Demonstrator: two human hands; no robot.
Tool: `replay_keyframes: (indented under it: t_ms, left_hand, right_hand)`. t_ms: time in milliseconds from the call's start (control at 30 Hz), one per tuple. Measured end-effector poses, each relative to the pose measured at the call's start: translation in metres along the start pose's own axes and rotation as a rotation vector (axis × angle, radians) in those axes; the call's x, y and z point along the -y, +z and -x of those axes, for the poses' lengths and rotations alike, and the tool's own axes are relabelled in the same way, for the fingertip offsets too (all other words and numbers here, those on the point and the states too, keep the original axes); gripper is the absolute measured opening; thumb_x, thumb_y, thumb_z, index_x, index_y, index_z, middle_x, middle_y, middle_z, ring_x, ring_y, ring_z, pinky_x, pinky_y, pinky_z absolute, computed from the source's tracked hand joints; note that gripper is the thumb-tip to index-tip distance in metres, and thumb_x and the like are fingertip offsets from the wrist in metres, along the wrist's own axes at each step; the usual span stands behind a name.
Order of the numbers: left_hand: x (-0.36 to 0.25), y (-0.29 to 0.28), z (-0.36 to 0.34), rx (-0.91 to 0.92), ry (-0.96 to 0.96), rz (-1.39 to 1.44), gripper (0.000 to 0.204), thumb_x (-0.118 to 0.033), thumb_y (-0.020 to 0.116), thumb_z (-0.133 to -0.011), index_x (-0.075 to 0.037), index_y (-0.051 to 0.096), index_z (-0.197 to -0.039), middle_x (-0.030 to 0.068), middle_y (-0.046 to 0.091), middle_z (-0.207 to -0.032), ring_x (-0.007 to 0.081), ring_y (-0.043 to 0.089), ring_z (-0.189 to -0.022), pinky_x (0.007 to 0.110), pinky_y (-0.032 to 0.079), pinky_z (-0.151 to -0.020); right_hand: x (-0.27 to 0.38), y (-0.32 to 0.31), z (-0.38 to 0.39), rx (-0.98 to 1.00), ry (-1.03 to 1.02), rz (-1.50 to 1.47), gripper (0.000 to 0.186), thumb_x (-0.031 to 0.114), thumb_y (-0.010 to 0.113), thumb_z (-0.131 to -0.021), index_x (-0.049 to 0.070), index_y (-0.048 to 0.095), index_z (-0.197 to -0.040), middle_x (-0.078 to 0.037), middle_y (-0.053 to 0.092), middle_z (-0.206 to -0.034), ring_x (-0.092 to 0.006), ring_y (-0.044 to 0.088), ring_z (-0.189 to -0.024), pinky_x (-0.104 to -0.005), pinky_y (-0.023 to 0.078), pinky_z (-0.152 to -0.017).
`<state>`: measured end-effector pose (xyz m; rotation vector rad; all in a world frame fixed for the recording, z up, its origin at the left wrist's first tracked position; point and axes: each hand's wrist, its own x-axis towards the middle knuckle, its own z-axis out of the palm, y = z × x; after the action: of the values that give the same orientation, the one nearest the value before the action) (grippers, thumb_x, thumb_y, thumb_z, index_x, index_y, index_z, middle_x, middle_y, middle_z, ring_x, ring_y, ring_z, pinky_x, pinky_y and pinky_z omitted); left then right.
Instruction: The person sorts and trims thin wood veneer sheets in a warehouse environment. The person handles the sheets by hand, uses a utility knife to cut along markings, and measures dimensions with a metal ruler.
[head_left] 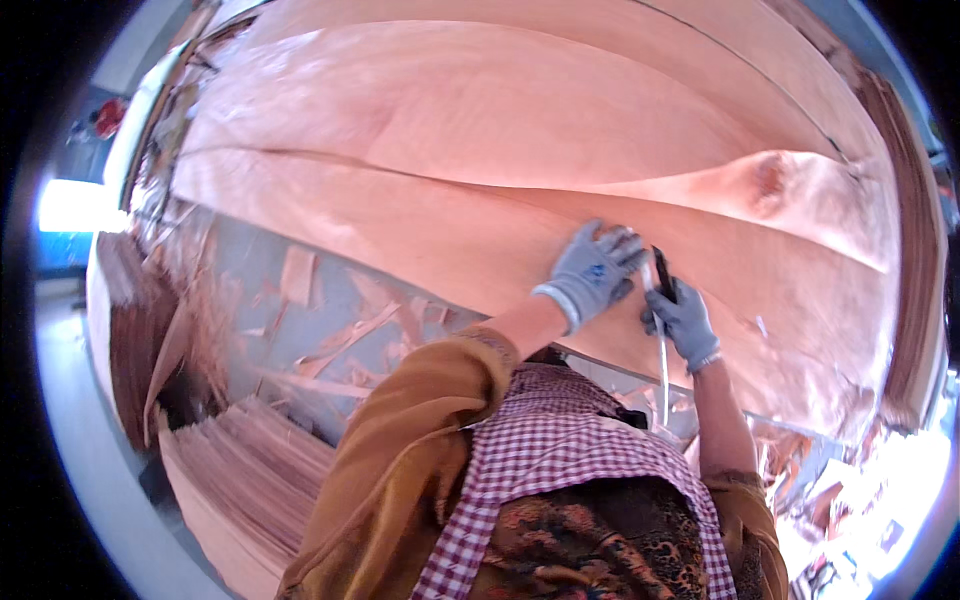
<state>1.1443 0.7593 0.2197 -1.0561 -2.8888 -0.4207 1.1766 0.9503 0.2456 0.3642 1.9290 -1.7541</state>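
Observation:
A wide, thin pinkish-tan wood veneer sheet point(420, 215) lies in front of me. My left hand point(595, 272), in a grey glove, rests on the sheet near its close edge, fingers mostly stretched out and the tips near a white strip. My right hand point(685, 322), gloved alike, is closed round a slim black tool point(661, 272) that looks like a cutter; its blade end cannot be made out. The narrow white strip point(662, 365), like tape, runs from between the hands down over the sheet's edge toward my apron.
Further veneer sheets point(480, 85) lie beyond, one with a raised, buckled fold point(770, 185). Veneer stacks stand at the left point(140, 330), lower left point(250, 460) and right point(908, 250). Torn scraps point(345, 335) litter the grey surface at left; more debris point(830, 500) lies lower right.

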Motion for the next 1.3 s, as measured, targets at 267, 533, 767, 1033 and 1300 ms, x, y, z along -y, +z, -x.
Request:
replay_keyframes:
  t_ms: [267, 533, 767, 1033, 1300]
  left_hand:
    - [0.016, -0.011, 0.028, 0.049, -0.029, 0.089, 0.045, -0.034, 0.052, -0.083, -0.018, 0.051, -0.125, 0.0050, 0.043, -0.135, 0.0256, 0.036, -0.127, 0.046, 0.020, -0.107]
    - [0.115, -0.087, 0.158, -0.078, -0.470, -0.223, 0.051, -0.039, 0.046, -0.087, -0.013, 0.044, -0.131, 0.0097, 0.039, -0.138, 0.0298, 0.033, -0.128, 0.047, 0.017, -0.108]
    - [0.197, -0.092, 0.180, -0.005, -0.428, -0.212, 0.060, -0.044, 0.044, -0.087, -0.008, 0.037, -0.134, 0.0100, 0.035, -0.140, 0.0296, 0.031, -0.130, 0.048, 0.015, -0.108]
    - [0.219, -0.067, 0.189, -0.054, -0.308, -0.031, 0.064, -0.046, 0.047, -0.084, -0.008, 0.036, -0.135, 0.0111, 0.032, -0.142, 0.0274, 0.032, -0.129, 0.049, 0.017, -0.107]
    - [0.258, -0.082, 0.185, -0.057, -0.168, -0.004, 0.051, -0.032, 0.060, -0.078, -0.010, 0.051, -0.123, 0.0067, 0.050, -0.125, 0.0221, 0.049, -0.110, 0.042, 0.037, -0.088]
  right_hand:
    - [0.062, 0.025, -0.017, 0.269, -0.080, 0.212, 0.022, 0.021, 0.061, -0.086, 0.001, 0.057, -0.096, -0.002, 0.056, -0.073, -0.0091, 0.054, -0.061, -0.0218, 0.043, -0.053]
    - [0.081, 0.066, -0.116, 0.358, -0.307, 0.359, 0.017, 0.017, 0.060, -0.084, 0.001, 0.057, -0.089, 0.001, 0.052, -0.070, -0.0080, 0.046, -0.063, -0.0237, 0.038, -0.056]
    - [0.141, 0.091, -0.156, -0.032, -0.495, 0.332, 0.015, 0.015, 0.058, -0.085, 0.001, 0.059, -0.091, -0.001, 0.056, -0.074, -0.0080, 0.049, -0.066, -0.0231, 0.041, -0.059]
    - [0.109, 0.218, -0.064, 0.281, 0.059, 0.142, 0.023, 0.017, 0.059, -0.085, -0.001, 0.055, -0.100, -0.008, 0.061, -0.076, -0.0107, 0.056, -0.060, -0.0221, 0.045, -0.051]
    - [0.080, 0.280, -0.105, 0.024, 0.021, 0.033, 0.016, 0.015, 0.058, -0.086, 0.001, 0.051, -0.091, -0.008, 0.060, -0.075, -0.0119, 0.056, -0.058, -0.0239, 0.045, -0.045]
